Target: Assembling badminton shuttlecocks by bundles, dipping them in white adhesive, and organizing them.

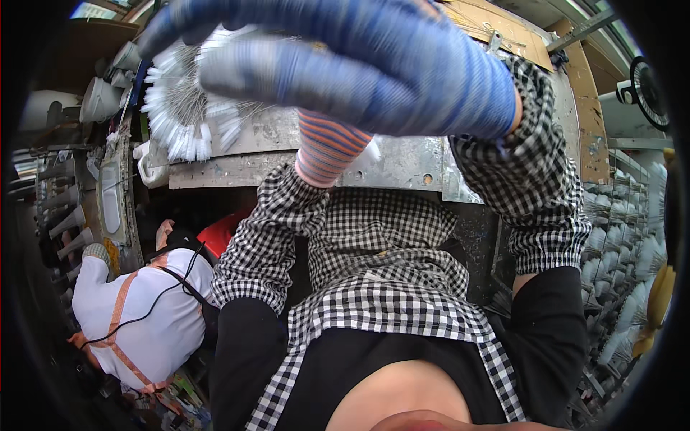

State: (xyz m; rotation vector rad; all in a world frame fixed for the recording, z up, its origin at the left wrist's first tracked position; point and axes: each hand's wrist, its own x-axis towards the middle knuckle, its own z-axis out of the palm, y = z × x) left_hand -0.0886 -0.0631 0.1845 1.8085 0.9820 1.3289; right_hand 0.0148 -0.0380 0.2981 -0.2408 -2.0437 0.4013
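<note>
My right hand, in a blue knitted glove with greyish fingertips, is raised close in front of me and blurred. Its fingers stretch to the left with the thumb apart below them, and I see nothing held between them. Behind and below it, my left hand, in an orange-and-grey striped glove, is over the metal worktable. Only its wrist and back show; the fingers are hidden by my right hand. White-bristled brushes with thin wire stems lie in a heap at the table's left, partly behind my right fingertips.
At the lower left, another person in a white top works beside a rack of cone-shaped white parts. White plastic containers are at the far left. Cardboard lies at the back. Many wire-stemmed brushes fill the right side, below a black fan.
</note>
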